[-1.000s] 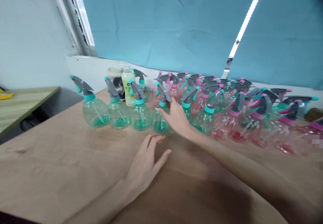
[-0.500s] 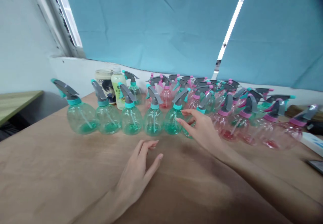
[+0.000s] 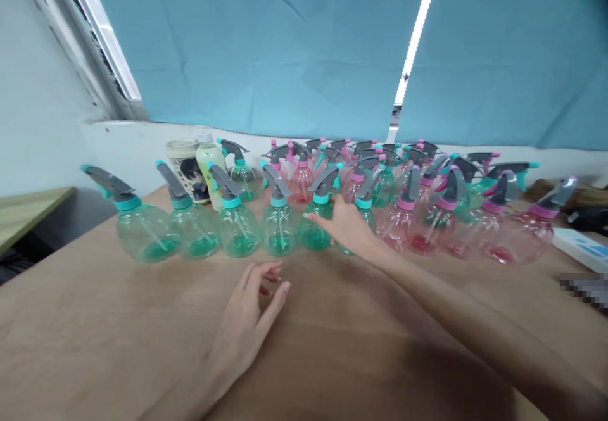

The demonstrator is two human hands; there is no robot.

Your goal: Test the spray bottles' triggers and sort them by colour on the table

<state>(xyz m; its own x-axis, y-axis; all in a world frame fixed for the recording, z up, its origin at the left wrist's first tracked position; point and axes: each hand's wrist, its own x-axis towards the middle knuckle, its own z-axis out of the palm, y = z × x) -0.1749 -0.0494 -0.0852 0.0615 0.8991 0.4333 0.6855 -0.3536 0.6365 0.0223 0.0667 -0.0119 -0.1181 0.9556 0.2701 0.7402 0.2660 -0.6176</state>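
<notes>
My right hand (image 3: 350,226) has its thumb across the front of a green spray bottle (image 3: 314,238) and its fingers around the far side, partly out of sight. This bottle has a turquoise collar, a grey trigger head and some green liquid at the bottom. Directly to its left stands a like green spray bottle (image 3: 279,234). Behind my right hand another green spray bottle (image 3: 365,204) is half covered. My left hand (image 3: 244,320) hovers over the bare wooden table (image 3: 118,339), fingers loosely bent and thumb apart, holding nothing.
Pink spray bottles (image 3: 517,237) continue the front row to the right, with more pink and green ones behind. A paper cup (image 3: 187,171) and a light-green drink bottle (image 3: 211,161) stand at back left. A white box (image 3: 582,249) lies at the right.
My right hand has moved left and closed around the green spray bottle it was beside. My left hand keeps much the same pose. The whole view has shifted slightly.
</notes>
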